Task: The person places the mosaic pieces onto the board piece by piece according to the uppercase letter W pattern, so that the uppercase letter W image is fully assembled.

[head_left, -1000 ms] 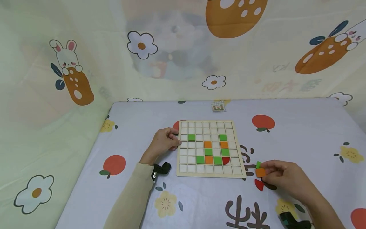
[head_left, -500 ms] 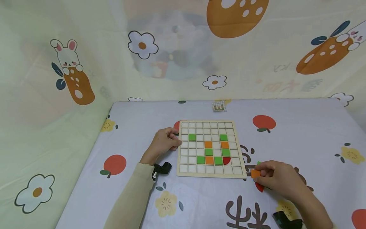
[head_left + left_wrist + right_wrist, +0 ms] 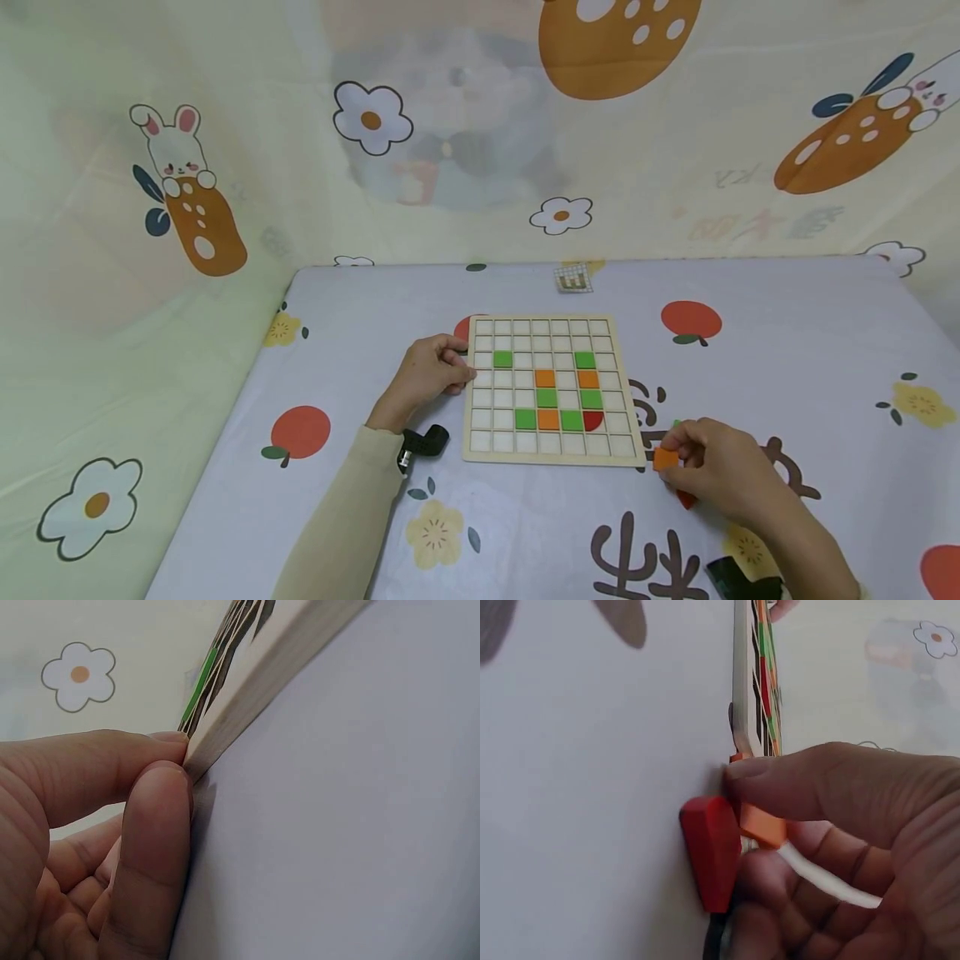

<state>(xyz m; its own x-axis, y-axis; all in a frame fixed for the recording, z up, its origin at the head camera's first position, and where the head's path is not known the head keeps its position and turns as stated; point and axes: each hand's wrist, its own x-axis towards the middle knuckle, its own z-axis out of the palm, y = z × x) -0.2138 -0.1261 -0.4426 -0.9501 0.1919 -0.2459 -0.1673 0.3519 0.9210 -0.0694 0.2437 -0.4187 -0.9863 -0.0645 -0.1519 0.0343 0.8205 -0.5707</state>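
Note:
A wooden grid board lies flat on the cloth, with green, orange and red pieces set in some of its squares. My left hand holds the board's left edge, thumb and index finger together at the rim. Right of the board, my right hand pinches an orange square block. In the right wrist view, orange shows at the thumb tip and on a block between thumb and fingers. Beside the fingers lies a red wedge-shaped block. A sliver of a green piece peeks out behind the fingers.
A small patterned card lies behind the board near the cloth's back edge. Printed fruit, flowers and dark lettering are flat on the cloth. A patterned fabric wall rises behind the table.
My right hand has shifted a little left with the orange block, closer to the board's right edge. It now covers more of the green and red pieces. The left hand stays put.

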